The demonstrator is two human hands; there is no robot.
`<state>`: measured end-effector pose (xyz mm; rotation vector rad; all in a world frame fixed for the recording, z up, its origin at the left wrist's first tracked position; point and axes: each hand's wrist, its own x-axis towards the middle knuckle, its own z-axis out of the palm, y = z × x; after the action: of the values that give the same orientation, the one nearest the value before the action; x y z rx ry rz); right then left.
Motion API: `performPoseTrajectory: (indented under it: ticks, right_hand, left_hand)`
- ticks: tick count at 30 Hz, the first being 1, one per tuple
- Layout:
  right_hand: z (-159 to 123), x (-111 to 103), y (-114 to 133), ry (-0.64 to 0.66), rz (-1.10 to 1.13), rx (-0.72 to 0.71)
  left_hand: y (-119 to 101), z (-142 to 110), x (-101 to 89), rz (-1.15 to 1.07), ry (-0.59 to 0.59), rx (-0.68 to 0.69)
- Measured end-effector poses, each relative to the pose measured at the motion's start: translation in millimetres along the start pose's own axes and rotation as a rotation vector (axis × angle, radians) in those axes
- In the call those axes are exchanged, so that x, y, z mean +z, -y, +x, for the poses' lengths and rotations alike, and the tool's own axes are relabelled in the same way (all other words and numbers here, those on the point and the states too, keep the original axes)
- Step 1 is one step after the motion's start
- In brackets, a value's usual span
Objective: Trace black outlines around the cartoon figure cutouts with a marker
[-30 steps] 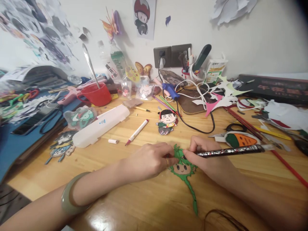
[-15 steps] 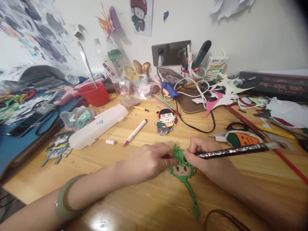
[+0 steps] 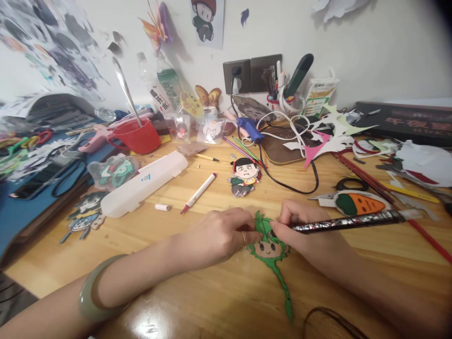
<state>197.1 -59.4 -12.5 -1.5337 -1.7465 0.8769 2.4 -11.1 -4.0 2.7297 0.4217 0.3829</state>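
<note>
On the wooden table lies a flat green-haired doll figure point(image 3: 269, 250) with a smiling face and a long braid trailing toward me. My left hand point(image 3: 226, 234) holds the left side of its hair between bent fingers and thumb. A pen point(image 3: 348, 222) with a dark, shiny patterned barrel is gripped in my right hand point(image 3: 300, 228), its tip down at the green hair. The exact contact point of the tip is partly hidden by my fingers. Beyond my hands lies a black-haired cutout figure point(image 3: 243, 176).
An uncapped marker point(image 3: 198, 193), its cap point(image 3: 163, 207) and a white plastic case point(image 3: 145, 184) lie to the left. Behind stand a red mug point(image 3: 136, 136) and a blue glue gun point(image 3: 250, 130) with a cord. A carrot-shaped piece point(image 3: 362, 203) and paper scraps point(image 3: 328, 136) are at right.
The view has shifted slightly, so things at right appear a little farther right. Both hands keep nearly the same pose on the green-haired figure, the pen still in my right hand.
</note>
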Motion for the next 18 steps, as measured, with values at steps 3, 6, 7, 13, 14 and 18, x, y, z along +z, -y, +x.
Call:
performPoseTrajectory:
  ticks: [3,6,7,13,14,18]
  right_hand:
    - [0.0,-0.9,1.4,0.016,-0.009,-0.009]
    - [0.1,-1.2,1.9,0.001,-0.015,-0.023]
    - [0.1,-1.2,1.8,-0.003,-0.018,-0.030]
    - [-0.6,-0.6,0.1,0.003,-0.013,-0.039]
    - [-0.7,-0.8,0.2,0.008,-0.017,-0.040]
    - [-0.6,-1.8,1.9,0.010,-0.007,-0.030]
  left_hand:
    - [0.0,0.1,0.7,-0.001,-0.002,0.007]
    - [-2.1,0.2,-0.2,-0.021,0.002,-0.030]
    - [-3.0,0.4,-0.7,-0.036,0.003,-0.056]
    - [-4.8,1.7,-1.4,-0.018,-0.004,-0.050]
    - [-4.4,1.6,-1.1,-0.005,-0.008,-0.031]
    - [-3.0,0.4,0.2,-0.056,-0.013,-0.064]
